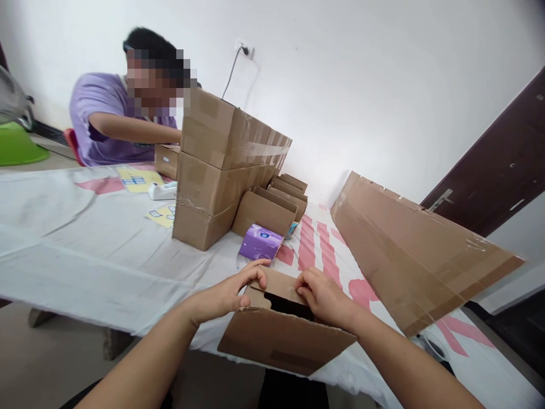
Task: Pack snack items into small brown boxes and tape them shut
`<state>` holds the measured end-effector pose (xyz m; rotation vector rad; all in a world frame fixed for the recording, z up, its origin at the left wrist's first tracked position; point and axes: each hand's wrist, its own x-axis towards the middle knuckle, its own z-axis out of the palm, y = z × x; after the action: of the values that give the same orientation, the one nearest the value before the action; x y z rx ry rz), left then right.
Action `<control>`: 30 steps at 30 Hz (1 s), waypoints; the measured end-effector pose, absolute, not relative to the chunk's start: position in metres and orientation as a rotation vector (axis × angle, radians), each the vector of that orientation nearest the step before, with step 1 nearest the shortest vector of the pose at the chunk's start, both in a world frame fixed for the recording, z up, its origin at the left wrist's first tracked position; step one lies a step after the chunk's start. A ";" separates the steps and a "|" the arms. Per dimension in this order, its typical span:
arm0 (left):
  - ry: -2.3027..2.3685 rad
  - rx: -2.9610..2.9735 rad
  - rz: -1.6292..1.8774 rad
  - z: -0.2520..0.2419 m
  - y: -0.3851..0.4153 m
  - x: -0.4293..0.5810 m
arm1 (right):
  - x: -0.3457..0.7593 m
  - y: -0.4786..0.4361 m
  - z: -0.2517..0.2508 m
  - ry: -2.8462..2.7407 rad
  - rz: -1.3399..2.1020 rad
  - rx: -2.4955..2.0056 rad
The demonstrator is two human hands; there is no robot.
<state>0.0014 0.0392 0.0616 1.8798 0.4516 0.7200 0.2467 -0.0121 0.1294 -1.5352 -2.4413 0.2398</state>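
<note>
A small brown cardboard box [287,341] stands at the table's near edge, its top partly uncovered and dark inside. On the left, my left hand [238,287] grips the box at a corner by the flaps, fingers curled over the cardboard. My right hand [321,292] pinches the far flap [279,281] near its right end. Just beyond the box lies a purple printed pack [260,243], its far side against an open cardboard box [264,211]. The inside of the box in my hands cannot be made out.
Stacked taped cartons [208,179] form a wall at centre left. Several open boxes [292,190] run behind the purple pack. A long cardboard panel [409,244] stands at right. Across the table, a person in a purple shirt [102,108] reaches behind the cartons, near a white tape dispenser [162,191].
</note>
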 end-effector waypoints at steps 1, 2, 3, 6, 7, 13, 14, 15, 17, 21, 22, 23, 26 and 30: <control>0.455 1.878 0.720 0.062 0.039 0.001 | 0.247 -0.011 0.129 -2.450 0.211 -1.535; 0.459 1.877 0.720 0.062 0.039 0.002 | 0.247 -0.011 0.128 -2.461 0.181 -1.534; 0.462 1.877 0.720 0.062 0.039 0.002 | 0.247 -0.010 0.127 -2.478 0.148 -1.535; 0.467 1.882 0.729 0.062 0.038 0.002 | 0.248 -0.008 0.124 -2.565 0.043 -1.543; 0.468 1.884 0.731 0.062 0.038 0.002 | 0.249 -0.007 0.124 -2.586 0.021 -1.548; 0.480 1.878 0.733 0.061 0.039 0.002 | 0.256 -0.012 0.129 -2.418 0.456 -1.390; 0.477 1.883 0.734 0.061 0.039 0.002 | 0.257 -0.013 0.128 -2.326 0.617 -1.342; 0.473 1.889 0.736 0.061 0.040 0.002 | 0.256 -0.013 0.127 -2.214 0.760 -1.321; 0.464 1.898 0.741 0.061 0.040 0.003 | 0.254 -0.012 0.125 -2.002 0.930 -1.378; 0.450 1.895 0.744 0.059 0.040 0.004 | 0.246 -0.006 0.124 -1.950 0.924 -1.614; 0.449 1.892 0.742 0.059 0.040 0.004 | 0.244 -0.004 0.125 -1.987 0.918 -1.643; 0.449 1.888 0.741 0.058 0.040 0.004 | 0.243 -0.003 0.126 -2.018 0.909 -1.663; 0.448 1.882 0.738 0.055 0.041 0.004 | 0.239 -0.002 0.129 -2.054 0.853 -1.694; 0.449 1.876 0.737 0.053 0.043 0.004 | 0.237 0.000 0.129 -2.074 0.750 -1.749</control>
<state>0.0044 0.0428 0.0527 1.8760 0.4487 0.7373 0.2370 0.0001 0.1290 -1.7492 -2.0743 0.7502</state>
